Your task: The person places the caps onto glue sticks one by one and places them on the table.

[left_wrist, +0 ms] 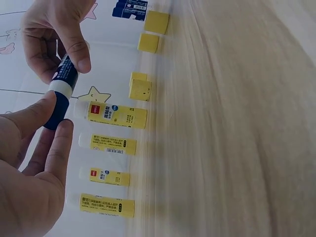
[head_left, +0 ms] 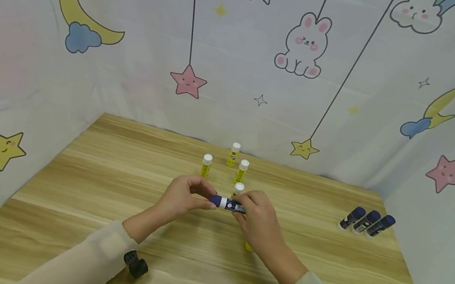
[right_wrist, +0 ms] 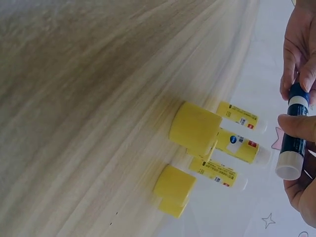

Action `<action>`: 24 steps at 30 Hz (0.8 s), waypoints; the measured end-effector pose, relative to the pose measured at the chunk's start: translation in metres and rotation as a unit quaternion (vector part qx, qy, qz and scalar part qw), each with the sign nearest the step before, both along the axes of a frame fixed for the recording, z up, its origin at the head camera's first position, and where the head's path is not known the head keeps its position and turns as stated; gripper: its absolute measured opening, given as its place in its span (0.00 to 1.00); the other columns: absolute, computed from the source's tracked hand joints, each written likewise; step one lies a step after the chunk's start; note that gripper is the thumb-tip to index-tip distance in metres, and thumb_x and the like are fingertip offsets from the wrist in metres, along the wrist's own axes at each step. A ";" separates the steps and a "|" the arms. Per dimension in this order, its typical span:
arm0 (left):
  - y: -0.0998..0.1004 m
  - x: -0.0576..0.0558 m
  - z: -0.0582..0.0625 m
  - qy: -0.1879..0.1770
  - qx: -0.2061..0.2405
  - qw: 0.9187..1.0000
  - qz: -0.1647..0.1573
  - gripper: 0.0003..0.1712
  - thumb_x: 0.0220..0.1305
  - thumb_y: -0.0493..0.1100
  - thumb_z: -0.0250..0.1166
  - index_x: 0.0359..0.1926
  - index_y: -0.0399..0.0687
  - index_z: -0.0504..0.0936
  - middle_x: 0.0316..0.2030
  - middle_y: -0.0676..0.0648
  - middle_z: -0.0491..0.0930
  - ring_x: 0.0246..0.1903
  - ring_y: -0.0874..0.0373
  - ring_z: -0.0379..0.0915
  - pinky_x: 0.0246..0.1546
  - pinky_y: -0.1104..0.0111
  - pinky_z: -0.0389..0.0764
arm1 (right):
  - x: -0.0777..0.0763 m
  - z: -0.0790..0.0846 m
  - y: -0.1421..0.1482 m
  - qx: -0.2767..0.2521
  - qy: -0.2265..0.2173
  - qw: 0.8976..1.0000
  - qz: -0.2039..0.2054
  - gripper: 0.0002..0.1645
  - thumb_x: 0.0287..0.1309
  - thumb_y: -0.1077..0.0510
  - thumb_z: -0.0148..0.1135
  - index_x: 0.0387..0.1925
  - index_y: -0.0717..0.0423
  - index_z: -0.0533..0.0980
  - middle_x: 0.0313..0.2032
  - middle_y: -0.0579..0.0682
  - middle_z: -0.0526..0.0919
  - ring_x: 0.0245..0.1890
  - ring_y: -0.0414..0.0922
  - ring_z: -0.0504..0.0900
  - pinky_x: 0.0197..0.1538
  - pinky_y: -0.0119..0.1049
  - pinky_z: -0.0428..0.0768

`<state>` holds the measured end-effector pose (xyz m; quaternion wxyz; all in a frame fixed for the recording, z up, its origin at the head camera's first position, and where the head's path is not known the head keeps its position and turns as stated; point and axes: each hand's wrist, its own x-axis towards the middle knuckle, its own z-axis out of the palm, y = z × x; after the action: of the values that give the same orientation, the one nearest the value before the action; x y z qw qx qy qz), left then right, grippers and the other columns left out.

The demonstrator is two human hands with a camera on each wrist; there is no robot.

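Both hands hold one dark blue glue stick [head_left: 236,206] level above the middle of the table. My left hand [head_left: 181,199] pinches its dark blue cap [left_wrist: 57,109] between thumb and fingers, right against a white band. Around the label end are the thumb and fingers of my right hand [head_left: 258,218], and a white end [right_wrist: 289,165] shows past them in the right wrist view. Behind the hands stand several yellow glue sticks with white tops, among them a front one [head_left: 239,189] partly hidden by the right hand and a rear one [head_left: 232,155].
Short yellow cylinders, such as a large one [right_wrist: 195,127] and a smaller one [right_wrist: 174,185], sit on the wooden table [head_left: 115,158]; the right hand mostly hides them in the head view. Three dark blue glue sticks [head_left: 366,221] stand together at the right. A printed curtain [head_left: 138,80] borders the table.
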<state>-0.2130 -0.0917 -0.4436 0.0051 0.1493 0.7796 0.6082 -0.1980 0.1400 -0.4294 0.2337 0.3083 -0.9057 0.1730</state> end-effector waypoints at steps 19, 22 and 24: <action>0.003 0.002 0.002 -0.002 -0.012 1.000 0.011 0.13 0.52 0.36 0.80 0.39 0.47 0.89 0.39 0.50 0.88 0.41 0.56 0.84 0.42 0.63 0.84 | 0.002 0.003 -0.004 0.031 0.018 0.999 0.014 0.19 0.49 0.61 0.81 0.45 0.59 0.86 0.42 0.48 0.85 0.43 0.45 0.80 0.46 0.36 0.83; 0.003 0.002 0.003 -0.004 -0.013 1.000 0.012 0.13 0.51 0.36 0.80 0.39 0.47 0.89 0.38 0.50 0.88 0.41 0.56 0.84 0.42 0.64 0.84 | 0.002 0.001 -0.004 0.033 0.023 0.999 0.018 0.19 0.48 0.60 0.81 0.44 0.59 0.86 0.42 0.48 0.85 0.43 0.45 0.80 0.45 0.36 0.84; 0.003 0.003 0.003 -0.002 -0.014 1.000 0.012 0.13 0.50 0.36 0.80 0.38 0.47 0.90 0.38 0.50 0.88 0.40 0.56 0.84 0.41 0.64 0.85 | 0.001 0.000 -0.004 0.035 0.026 0.999 0.022 0.20 0.48 0.60 0.81 0.45 0.59 0.86 0.41 0.49 0.85 0.43 0.45 0.80 0.46 0.37 0.84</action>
<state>-0.2101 -0.0884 -0.4403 0.0016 0.1384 0.7900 0.5973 -0.1967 0.1355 -0.4293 0.2422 0.3400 -0.8981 0.1384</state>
